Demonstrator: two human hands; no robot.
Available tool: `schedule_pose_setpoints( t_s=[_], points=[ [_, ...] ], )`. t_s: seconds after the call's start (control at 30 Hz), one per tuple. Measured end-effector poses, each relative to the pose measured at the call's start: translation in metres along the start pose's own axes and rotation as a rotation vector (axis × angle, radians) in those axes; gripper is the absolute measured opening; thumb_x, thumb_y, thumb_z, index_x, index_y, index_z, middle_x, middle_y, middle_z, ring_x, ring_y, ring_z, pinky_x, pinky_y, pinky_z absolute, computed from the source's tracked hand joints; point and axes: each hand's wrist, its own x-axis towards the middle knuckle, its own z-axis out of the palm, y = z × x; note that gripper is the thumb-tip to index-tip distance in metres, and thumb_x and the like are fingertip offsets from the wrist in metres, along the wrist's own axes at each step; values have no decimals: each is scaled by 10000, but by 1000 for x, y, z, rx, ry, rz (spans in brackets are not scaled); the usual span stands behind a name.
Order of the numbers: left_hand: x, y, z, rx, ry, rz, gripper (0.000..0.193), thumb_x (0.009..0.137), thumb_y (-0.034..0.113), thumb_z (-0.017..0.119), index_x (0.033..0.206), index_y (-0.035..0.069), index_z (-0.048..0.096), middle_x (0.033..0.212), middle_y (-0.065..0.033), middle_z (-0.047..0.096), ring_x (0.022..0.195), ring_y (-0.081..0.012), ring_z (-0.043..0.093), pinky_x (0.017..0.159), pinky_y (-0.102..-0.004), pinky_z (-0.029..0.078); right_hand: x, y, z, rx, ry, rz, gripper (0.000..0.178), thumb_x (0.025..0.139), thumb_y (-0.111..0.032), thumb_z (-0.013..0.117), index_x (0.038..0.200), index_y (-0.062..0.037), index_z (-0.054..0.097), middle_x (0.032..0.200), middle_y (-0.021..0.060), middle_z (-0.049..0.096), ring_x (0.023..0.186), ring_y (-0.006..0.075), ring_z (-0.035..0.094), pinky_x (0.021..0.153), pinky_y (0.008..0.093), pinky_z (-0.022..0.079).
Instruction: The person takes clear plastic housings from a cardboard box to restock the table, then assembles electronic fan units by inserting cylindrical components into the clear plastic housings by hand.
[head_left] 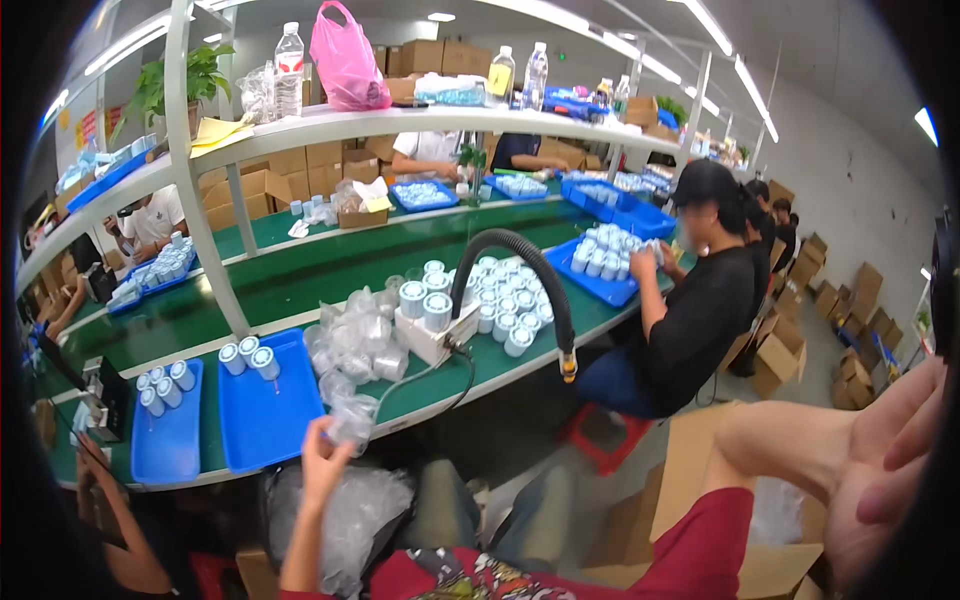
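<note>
My left hand (322, 462) is closed on a clear plastic cup (352, 418) at the table's front edge, beside a heap of clear plastic pieces (355, 335). To its left lies a blue tray (262, 420) with three pale blue cylinders (265, 362) at its far end. My right hand (885, 470) is raised very near the camera at the far right, partly cut off by the picture's rim. Some of its bent fingers show; whether they hold anything is hidden. Beyond the heap, several blue cylinders (515, 300) stand grouped on the green table.
A white box (428, 338) supports a black flexible hose (545, 270) arching over the table edge. Another blue tray (168, 430) lies left. A co-worker in black (705, 310) sits right, handling cylinders. A clear plastic bag (345, 520) and open carton (690, 470) are near my legs.
</note>
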Motion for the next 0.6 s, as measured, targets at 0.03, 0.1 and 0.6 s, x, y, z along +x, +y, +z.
schedule_pose_setpoints(
  t_s=[0.03,0.1,0.6],
  points=[
    [-6,-28,6,18,-22,9,461,732,-58,619,1158,20,461,1086,-73,542,974,-158,553,834,-303,464,-4,6,-10,-4,37,24,467,784,-297,629,1091,21,480,1014,130,509,839,235,542,759,353,401],
    [-28,-51,33,-59,64,-103,439,768,-57,611,1175,7,459,1126,-77,528,1053,-164,523,896,-307,428,-24,-14,-65,2,97,104,457,785,-298,626,1081,19,485,1002,128,510,831,234,542,750,351,402],
    [-50,-47,56,-116,79,-134,439,729,-30,629,1132,10,461,1047,-59,537,1000,-168,534,840,-295,442,-15,65,83,200,156,-91,387,798,-305,608,1005,10,522,910,116,524,771,224,544,681,331,410]
  ],
)
